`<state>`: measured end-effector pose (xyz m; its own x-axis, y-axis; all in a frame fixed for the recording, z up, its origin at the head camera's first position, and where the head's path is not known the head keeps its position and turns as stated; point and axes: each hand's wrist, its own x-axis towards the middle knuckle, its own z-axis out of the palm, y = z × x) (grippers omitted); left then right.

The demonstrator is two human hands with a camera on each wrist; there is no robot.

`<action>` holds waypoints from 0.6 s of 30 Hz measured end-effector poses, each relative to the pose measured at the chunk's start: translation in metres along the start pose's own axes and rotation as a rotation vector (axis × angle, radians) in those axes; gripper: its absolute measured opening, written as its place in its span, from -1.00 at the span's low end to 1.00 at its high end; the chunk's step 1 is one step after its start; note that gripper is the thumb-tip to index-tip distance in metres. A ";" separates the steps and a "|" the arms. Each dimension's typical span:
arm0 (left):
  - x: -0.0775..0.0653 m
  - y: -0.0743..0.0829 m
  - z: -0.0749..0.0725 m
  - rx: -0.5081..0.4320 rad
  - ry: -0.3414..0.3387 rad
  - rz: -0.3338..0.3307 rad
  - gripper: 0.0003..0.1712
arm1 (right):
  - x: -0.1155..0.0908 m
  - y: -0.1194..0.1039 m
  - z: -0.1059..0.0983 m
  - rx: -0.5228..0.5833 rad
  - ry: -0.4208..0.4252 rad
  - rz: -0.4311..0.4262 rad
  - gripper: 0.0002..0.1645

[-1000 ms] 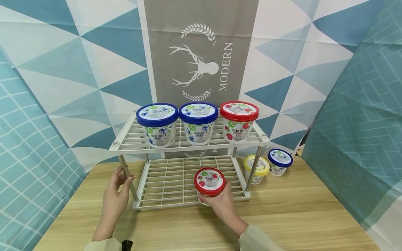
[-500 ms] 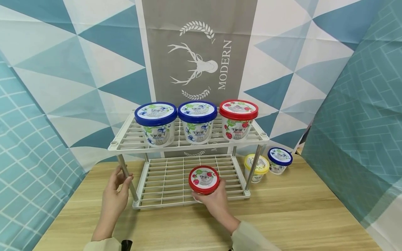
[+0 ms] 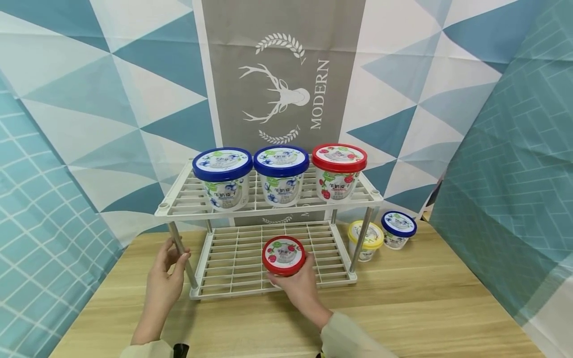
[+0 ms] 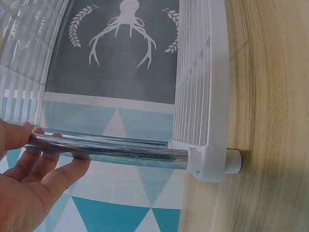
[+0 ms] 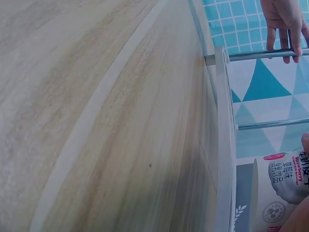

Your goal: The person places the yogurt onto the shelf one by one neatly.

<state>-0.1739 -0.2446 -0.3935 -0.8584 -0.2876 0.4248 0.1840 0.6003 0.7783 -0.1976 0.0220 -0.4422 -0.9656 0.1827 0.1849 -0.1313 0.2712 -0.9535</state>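
My right hand (image 3: 302, 291) grips a small tub with a red lid (image 3: 283, 253) and strawberry pictures, thumb and fingers round its sides. The tub is over the front of the lower shelf (image 3: 233, 291) of a white two-tier rack. In the right wrist view a gap shows between the tub's base (image 5: 260, 193) and the shelf edge (image 5: 224, 145). My left hand (image 3: 165, 286) pinches the rack's front left metal post (image 4: 125, 152) between thumb and fingers. On the upper shelf (image 3: 179, 209) stand two larger blue-lidded tubs (image 3: 226, 191) (image 3: 281, 189) and one red-lidded tub (image 3: 337, 184).
A small yellow-lidded tub (image 3: 366, 238) stands on the wooden table (image 3: 425, 298) just right of the rack, partly behind the front right post (image 3: 361, 238). Beside it is a small blue-lidded tub (image 3: 397, 228). Patterned cloth (image 3: 170, 99) hangs behind the rack.
My right hand has moved left with the red-lidded tub, along the front of the lower shelf towards its middle. The left hand stays on the post.
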 end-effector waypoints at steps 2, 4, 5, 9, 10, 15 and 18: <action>-0.001 -0.001 0.000 -0.008 -0.003 -0.003 -0.49 | 0.000 0.000 0.002 0.004 -0.001 -0.006 0.20; -0.001 -0.001 -0.001 -0.009 -0.003 0.000 -0.48 | -0.001 -0.001 0.003 0.005 0.002 -0.004 0.21; -0.001 -0.001 -0.001 -0.008 -0.006 0.000 -0.48 | -0.001 -0.002 0.004 0.003 0.003 -0.004 0.21; -0.001 -0.001 -0.001 -0.007 -0.010 -0.008 -0.49 | -0.003 -0.002 0.005 0.003 0.002 -0.010 0.21; -0.001 -0.001 -0.001 -0.005 -0.011 -0.010 -0.50 | -0.003 -0.002 0.006 0.006 -0.001 -0.014 0.21; -0.001 0.000 -0.001 -0.001 -0.009 -0.012 -0.50 | -0.004 -0.003 0.009 0.004 0.003 -0.034 0.23; -0.001 0.000 -0.001 -0.005 -0.010 -0.013 -0.49 | -0.004 -0.003 0.009 -0.001 -0.003 -0.041 0.26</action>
<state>-0.1731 -0.2451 -0.3934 -0.8654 -0.2878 0.4103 0.1753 0.5931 0.7858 -0.1956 0.0117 -0.4421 -0.9601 0.1683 0.2233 -0.1708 0.2792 -0.9449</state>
